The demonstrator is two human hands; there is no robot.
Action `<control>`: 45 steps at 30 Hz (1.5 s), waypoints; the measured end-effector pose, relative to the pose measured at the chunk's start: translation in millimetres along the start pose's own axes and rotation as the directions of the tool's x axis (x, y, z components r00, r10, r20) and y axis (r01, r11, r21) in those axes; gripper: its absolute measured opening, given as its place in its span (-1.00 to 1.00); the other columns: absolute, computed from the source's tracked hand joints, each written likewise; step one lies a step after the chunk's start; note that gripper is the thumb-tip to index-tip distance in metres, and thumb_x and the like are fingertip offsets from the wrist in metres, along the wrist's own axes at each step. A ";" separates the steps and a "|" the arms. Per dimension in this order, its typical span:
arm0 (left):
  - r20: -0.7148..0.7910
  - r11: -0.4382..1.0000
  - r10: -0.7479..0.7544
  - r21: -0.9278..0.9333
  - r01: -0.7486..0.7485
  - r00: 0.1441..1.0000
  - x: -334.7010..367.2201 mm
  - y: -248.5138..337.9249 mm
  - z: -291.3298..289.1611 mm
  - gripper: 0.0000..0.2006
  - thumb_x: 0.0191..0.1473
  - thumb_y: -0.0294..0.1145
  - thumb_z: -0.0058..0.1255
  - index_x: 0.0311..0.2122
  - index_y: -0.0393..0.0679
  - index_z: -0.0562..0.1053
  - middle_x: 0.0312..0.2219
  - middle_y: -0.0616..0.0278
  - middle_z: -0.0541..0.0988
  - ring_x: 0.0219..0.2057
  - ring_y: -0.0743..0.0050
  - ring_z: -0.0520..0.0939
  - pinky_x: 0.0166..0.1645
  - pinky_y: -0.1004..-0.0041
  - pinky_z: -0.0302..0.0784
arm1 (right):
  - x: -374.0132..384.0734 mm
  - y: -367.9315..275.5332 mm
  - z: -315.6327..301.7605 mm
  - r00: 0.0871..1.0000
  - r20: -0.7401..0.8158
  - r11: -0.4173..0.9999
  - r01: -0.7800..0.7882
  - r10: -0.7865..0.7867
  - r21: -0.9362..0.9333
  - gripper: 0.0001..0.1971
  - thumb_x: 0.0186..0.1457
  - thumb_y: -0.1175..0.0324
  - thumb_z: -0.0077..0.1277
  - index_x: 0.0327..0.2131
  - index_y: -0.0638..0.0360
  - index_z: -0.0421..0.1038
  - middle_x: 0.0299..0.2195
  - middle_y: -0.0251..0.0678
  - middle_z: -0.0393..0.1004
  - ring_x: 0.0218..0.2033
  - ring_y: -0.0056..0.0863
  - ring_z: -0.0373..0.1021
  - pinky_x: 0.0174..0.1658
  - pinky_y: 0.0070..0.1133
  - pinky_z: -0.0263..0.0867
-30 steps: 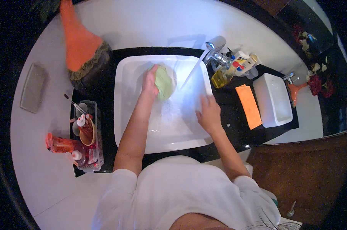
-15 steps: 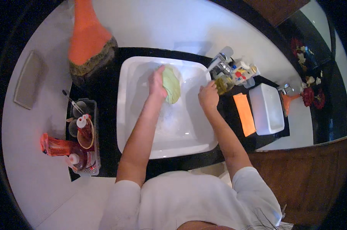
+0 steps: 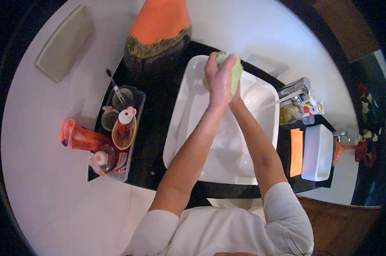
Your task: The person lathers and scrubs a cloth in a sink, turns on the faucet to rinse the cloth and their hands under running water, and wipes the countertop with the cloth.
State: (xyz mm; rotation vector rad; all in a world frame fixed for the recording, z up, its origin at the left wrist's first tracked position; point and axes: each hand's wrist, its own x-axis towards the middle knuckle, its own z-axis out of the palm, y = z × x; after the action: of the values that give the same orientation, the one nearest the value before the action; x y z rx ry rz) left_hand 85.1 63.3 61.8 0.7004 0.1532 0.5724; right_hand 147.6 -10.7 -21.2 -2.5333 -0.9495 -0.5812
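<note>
That green sponge [image 3: 232,70] is sitting up at the far rim of the white sink [image 3: 188,128], squished between both hands. Left hand [image 3: 218,81] is clenched over it from the near side, fingers wrapped around the top edge; the right hand [image 3: 236,97] is tucked behind and mostly hidden, so I can't really tell how its fingers are curled, only that it's pressed up against the sponge. Looks soft and light to me, probably soaked and a bit slippery, so I'd grab it around the middle with a full palm squeeze rather than by a corner. Skin looks wet and shiny. Just right of the sink there's a chrome tap [image 3: 293,89] and some small bottles [image 3: 306,109], then a white dish [image 3: 317,151]. On the left, a tray of toiletries [image 3: 120,132] on the dark counter [image 3: 159,111].
</note>
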 end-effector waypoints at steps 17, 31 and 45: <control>0.121 1.000 -0.016 0.012 0.014 0.993 -34.8 13.9 31.5 -0.82 -0.14 -0.41 0.03 -0.39 -0.20 0.34 -0.51 0.30 0.41 -0.47 0.57 0.41 -0.35 0.54 0.36 | -137.1 -55.9 -45.4 0.568 0.513 0.752 0.347 -0.644 0.560 -0.52 -0.04 0.23 -0.17 0.02 0.04 0.14 0.15 -0.28 -0.03 0.19 -0.41 -0.11 0.16 -0.14 -0.22; -0.095 0.986 -0.017 -0.169 0.000 0.995 5.9 20.2 -4.0 -0.81 -0.16 -0.38 -0.01 -0.38 -0.18 0.34 -0.46 0.21 0.41 -0.43 0.33 0.48 -0.31 0.39 0.42 | -167.6 60.9 -32.1 0.915 0.207 0.820 -0.189 0.347 -0.540 -0.55 0.03 0.22 -0.22 0.01 0.16 0.16 -0.07 -0.03 0.25 -0.04 -0.06 0.19 0.00 -0.13 0.07; -0.118 0.993 -0.069 -0.103 0.057 0.991 14.5 -5.5 -18.4 -0.82 -0.18 -0.39 0.00 -0.40 -0.17 0.35 -0.46 0.22 0.41 -0.43 0.33 0.46 -0.30 0.37 0.38 | -98.2 -13.1 16.1 0.927 0.375 1.000 -0.014 0.009 0.010 -0.84 -0.17 0.38 -0.17 -0.48 0.20 0.35 -0.47 -0.11 0.35 -0.36 -0.22 0.29 -0.34 -0.28 0.25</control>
State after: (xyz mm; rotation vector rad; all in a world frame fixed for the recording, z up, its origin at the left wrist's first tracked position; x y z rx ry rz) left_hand 93.8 78.3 45.0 0.5624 0.2575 0.5578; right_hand 75.1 -45.8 -81.1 -2.6896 -1.0561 -0.0796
